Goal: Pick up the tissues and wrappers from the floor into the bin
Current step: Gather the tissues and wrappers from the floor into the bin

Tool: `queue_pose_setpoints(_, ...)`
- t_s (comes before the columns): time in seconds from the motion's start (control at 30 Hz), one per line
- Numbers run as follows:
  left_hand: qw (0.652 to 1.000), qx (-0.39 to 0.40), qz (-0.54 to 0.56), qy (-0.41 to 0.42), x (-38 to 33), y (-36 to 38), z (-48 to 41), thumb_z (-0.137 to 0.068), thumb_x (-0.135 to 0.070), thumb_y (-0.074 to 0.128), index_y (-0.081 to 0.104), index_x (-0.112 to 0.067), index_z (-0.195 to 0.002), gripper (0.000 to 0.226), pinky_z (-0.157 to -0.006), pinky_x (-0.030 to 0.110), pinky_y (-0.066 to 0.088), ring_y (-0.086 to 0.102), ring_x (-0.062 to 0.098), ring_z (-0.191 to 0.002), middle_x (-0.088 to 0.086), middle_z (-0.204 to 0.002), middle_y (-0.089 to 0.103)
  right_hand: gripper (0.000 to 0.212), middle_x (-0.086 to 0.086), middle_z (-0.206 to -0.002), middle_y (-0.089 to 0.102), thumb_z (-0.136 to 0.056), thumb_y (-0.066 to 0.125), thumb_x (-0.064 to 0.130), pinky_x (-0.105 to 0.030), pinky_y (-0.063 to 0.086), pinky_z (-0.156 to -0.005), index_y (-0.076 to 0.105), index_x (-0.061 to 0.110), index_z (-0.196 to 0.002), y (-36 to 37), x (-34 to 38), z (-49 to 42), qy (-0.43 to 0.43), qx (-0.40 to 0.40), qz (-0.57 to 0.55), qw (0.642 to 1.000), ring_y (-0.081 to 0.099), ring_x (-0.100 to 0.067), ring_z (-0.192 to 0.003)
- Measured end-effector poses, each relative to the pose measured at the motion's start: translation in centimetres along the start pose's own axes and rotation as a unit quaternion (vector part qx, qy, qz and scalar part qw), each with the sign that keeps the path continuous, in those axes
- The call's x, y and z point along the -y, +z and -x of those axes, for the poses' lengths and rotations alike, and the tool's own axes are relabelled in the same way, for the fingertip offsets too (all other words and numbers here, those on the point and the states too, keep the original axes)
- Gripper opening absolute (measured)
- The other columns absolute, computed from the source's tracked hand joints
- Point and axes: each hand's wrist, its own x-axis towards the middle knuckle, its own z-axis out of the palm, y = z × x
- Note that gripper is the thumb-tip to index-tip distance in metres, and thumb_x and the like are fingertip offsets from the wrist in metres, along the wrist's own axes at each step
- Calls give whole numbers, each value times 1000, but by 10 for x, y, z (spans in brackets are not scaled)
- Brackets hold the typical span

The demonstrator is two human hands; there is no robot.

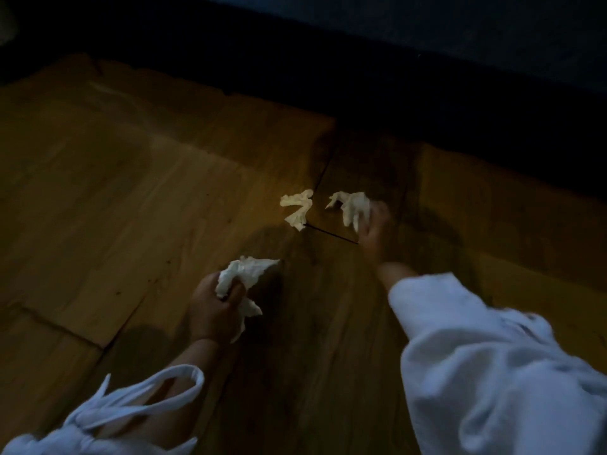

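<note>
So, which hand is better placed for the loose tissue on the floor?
The right hand: it is beside the loose tissue, though gripping another tissue. The left hand, also full, sits farther back.

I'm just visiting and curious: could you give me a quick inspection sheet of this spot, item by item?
Surface: wooden floor, dimly lit, plank seams visible.
Job's things: first tissue, second tissue, and a third tissue lying loose beside the second; no bin or wrappers in view.
Clutter: nothing seen.
Grippers: left hand grips the first tissue; right hand grips the second tissue.
Cables: nothing seen.
Surroundings: dark band at the top, too dim to identify; white sleeves.
</note>
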Motion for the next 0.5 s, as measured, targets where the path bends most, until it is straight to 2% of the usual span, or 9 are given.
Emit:
queue_pose_setpoints(0.03, 1000, -11, 14, -3, 0, -3, -1, -89, -11, 57, 56, -16, -101, 13, -59, 18, 35, 51, 12, -78, -10, -81, 53, 32, -26, -125, 50, -96, 45, 13, -26, 37, -83, 51, -3, -123, 3, 8, -20, 10, -5, 18, 1000, 53, -35, -109)
queue_pose_setpoints(0.1, 999, -29, 31, -5, 1, -9, -6, -87, -12, 60, 53, -16, -100, 15, -58, 19, 35, 52, 14, -78, -6, -82, 54, 37, -23, -134, 38, -97, 42, 21, -37, 42, -93, 44, 4, -130, 9, 18, -53, 42, 56, 75, 995, 47, -35, -114)
queue_pose_setpoints(0.2, 996, -36, 75, -41, -3, -16, -12, -86, -11, 61, 48, -13, -112, 29, -64, 25, 43, 53, 18, -89, 3, -102, 52, 44, -21, -145, 22, -99, 37, 29, -47, 34, -105, 31, 14, -140, 22, 19, -68, 74, 175, 173, 966, 32, -39, -129)
queue_pose_setpoints(0.27, 991, -32, 121, -49, -7, -19, -14, -87, -6, 59, 44, -14, -127, 44, -73, 30, 48, 54, 16, -94, 1, -110, 50, 45, -20, -146, 23, -99, 35, 31, -47, 27, -108, 31, 13, -140, 31, 17, -53, 65, 211, 257, 941, 28, -39, -132)
queue_pose_setpoints(0.33, 989, -38, 133, -50, -6, -21, -15, -88, -4, 56, 49, -13, -126, 39, -74, 25, 46, 56, 14, -93, -4, -102, 54, 40, -17, -141, 35, -99, 37, 26, -43, 30, -103, 35, 10, -136, 41, 8, -31, -9, 185, 298, 936, 36, -34, -127)
queue_pose_setpoints(0.37, 989, -40, 131, -59, -5, -22, -16, -89, -6, 56, 52, -13, -121, 34, -74, 26, 46, 57, 17, -94, -6, -95, 55, 38, -16, -137, 41, -99, 38, 24, -40, 33, -101, 38, 9, -134, 44, 5, -21, -42, 163, 275, 946, 41, -32, -123)
queue_pose_setpoints(0.4, 988, -43, 129, -71, -3, -23, -17, -89, -8, 56, 55, -14, -117, 28, -76, 30, 46, 57, 20, -96, -6, -92, 56, 36, -17, -132, 48, -99, 38, 24, -38, 37, -98, 42, 7, -130, 45, 4, -15, -18, 134, 204, 970, 47, -30, -119)
queue_pose_setpoints(0.43, 988, -42, 128, -80, -1, -23, -18, -89, -10, 56, 56, -15, -113, 24, -78, 35, 47, 58, 23, -96, -4, -91, 57, 36, -19, -124, 55, -99, 38, 29, -38, 41, -93, 48, 5, -125, 43, 9, -16, 39, 98, 116, 988, 53, -30, -112)
queue_pose_setpoints(0.5, 986, -37, 134, -92, 3, -24, -18, -89, -13, 56, 57, -15, -108, 19, -79, 39, 48, 59, 25, -93, 0, -91, 59, 43, -21, -112, 62, -98, 38, 37, -38, 46, -85, 54, 1, -116, 44, 22, -29, 124, 52, -12, 991, 61, -32, -102)
